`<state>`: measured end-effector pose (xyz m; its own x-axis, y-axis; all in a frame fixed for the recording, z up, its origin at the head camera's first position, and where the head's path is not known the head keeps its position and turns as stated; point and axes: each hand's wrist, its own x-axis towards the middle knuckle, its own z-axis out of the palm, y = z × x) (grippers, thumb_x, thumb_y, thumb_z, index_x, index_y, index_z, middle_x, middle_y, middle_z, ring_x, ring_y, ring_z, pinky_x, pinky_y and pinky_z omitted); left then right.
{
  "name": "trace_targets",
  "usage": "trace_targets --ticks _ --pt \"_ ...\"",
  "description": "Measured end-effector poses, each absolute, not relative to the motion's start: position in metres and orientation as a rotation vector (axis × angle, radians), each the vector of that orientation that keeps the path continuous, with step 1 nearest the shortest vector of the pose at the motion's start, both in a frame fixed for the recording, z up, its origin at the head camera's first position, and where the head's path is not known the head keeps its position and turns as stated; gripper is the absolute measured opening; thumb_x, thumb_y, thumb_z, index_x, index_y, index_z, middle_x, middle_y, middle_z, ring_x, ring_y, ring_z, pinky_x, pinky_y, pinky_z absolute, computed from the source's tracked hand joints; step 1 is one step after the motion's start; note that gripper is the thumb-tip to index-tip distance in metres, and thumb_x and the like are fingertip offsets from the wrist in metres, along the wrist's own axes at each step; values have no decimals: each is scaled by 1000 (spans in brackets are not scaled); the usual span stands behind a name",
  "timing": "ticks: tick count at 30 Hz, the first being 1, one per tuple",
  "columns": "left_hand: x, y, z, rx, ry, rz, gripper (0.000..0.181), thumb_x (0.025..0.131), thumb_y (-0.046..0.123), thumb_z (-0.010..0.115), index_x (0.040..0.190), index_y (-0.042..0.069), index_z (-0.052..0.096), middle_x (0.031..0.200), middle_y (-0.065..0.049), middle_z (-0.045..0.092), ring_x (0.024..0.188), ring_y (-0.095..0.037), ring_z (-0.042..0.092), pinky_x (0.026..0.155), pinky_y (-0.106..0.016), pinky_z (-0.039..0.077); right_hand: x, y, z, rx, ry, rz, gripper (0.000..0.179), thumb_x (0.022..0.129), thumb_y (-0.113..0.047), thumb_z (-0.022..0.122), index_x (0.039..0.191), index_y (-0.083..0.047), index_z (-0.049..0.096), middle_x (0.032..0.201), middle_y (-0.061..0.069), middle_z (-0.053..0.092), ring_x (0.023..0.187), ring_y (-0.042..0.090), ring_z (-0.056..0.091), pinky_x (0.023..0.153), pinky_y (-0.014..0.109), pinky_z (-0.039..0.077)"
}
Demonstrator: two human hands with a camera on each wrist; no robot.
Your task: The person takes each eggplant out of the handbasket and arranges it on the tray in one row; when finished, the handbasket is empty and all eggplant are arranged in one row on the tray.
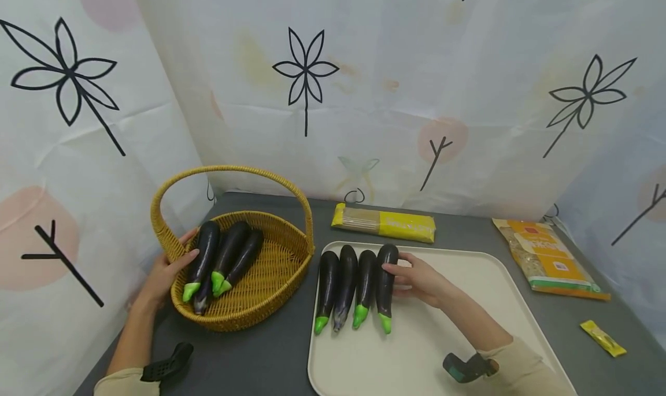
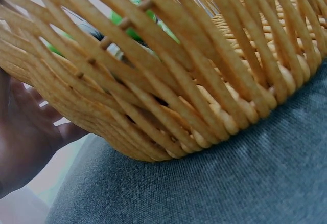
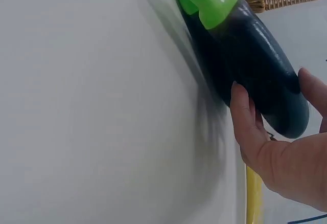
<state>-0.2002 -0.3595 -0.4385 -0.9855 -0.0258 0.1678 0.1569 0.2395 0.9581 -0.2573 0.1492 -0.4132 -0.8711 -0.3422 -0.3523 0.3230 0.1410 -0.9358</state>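
Note:
My left hand [image 1: 162,271] grips the left rim of a wicker basket [image 1: 283,289] beside the handle's base, its thumb reaching over to an eggplant [image 1: 205,254] inside. Several dark eggplants with mostly green caps lie together in the basket's left half. The left wrist view shows the basket's woven side [image 2: 168,81] and part of the hand [image 2: 30,127] against it. On a cream tray [image 1: 426,338], several eggplants lie side by side, caps toward me. My right hand [image 1: 420,280] holds the rightmost eggplant [image 1: 386,283] near its rounded end, between thumb and fingers [image 3: 245,116].
Behind the tray lies a yellow noodle packet [image 1: 385,222]. An orange bag of grains [image 1: 551,260] and a small yellow sachet [image 1: 602,338] lie to the tray's right on the grey table [image 1: 250,361]. Patterned curtains [image 1: 364,124] enclose the back and sides. The basket's tall handle [image 1: 234,169] arches above it.

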Motion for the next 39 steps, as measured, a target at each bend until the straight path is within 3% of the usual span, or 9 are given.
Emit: trace_targets --ticks 12,23,30,35,39 --pt "-202 -360 -441 -155 -2323 -1852 56 101 22 49 153 17 26 152 9 26 138 -14 17 89 -9 27 -260 155 -424 10 1954 -1791 76 93 -16 64 148 -3 14 104 16 62 89 24 63 81 42 51" --pt "-202 -361 -442 -173 -2318 -1847 56 102 20 48 152 16 26 150 11 28 136 -11 19 89 -10 28 -261 156 -425 23 1993 -1803 67 96 -15 58 145 2 16 113 21 58 94 25 63 81 43 51" --pt "-201 -359 -440 -178 -2316 -1877 56 102 21 48 153 17 26 152 4 24 133 -11 25 88 -11 31 -260 153 -423 90 2026 -1785 52 101 -18 48 144 4 29 119 22 52 97 27 60 81 42 51" --pt "-200 -357 -437 -175 -2323 -1893 56 102 21 47 153 17 24 154 -3 21 132 -12 27 87 -11 33 -261 152 -422 97 2040 -1780 52 100 -17 51 142 5 30 119 21 54 98 26 60 83 43 50" --pt "-199 -358 -437 -164 -2329 -1890 56 102 22 47 153 18 24 154 0 21 133 -13 25 87 -11 32 -264 152 -423 59 2051 -1751 56 99 -17 53 145 6 28 116 19 57 95 24 61 84 42 50"
